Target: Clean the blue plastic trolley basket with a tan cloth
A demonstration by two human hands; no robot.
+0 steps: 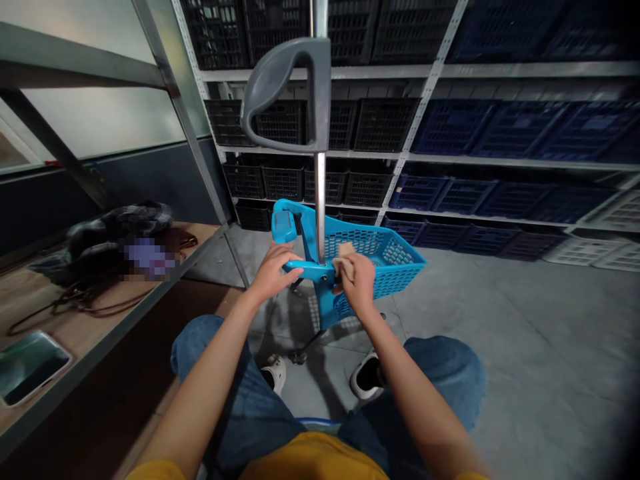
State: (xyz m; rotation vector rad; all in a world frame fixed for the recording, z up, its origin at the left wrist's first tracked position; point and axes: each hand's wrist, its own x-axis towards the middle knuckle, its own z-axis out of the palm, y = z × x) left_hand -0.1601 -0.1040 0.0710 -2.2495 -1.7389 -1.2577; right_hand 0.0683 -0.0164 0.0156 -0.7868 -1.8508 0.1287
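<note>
A blue plastic shopping cart basket (400, 283) with perforated sides stands in front of my knees, mounted around an upright metal pole (321, 200). High on that pole sits a grey loop handle (320, 100). My left hand (274, 272) grips the blue bar (313, 268) at the cart's near left, thumb on one side and fingers behind. In my right hand (359, 279) is a bunched beige cloth (344, 257), pressed near the basket's rim beside the pole. The palm side of my right hand is hidden.
Metal shelving (423, 100) with black crates (387, 123) and dark blue crates (453, 127) fills the back. At left, a wooden bench (107, 293) carries a phone (35, 367), dark checked fabric (135, 220) and a cord. White crates (580, 247) stand at far right.
</note>
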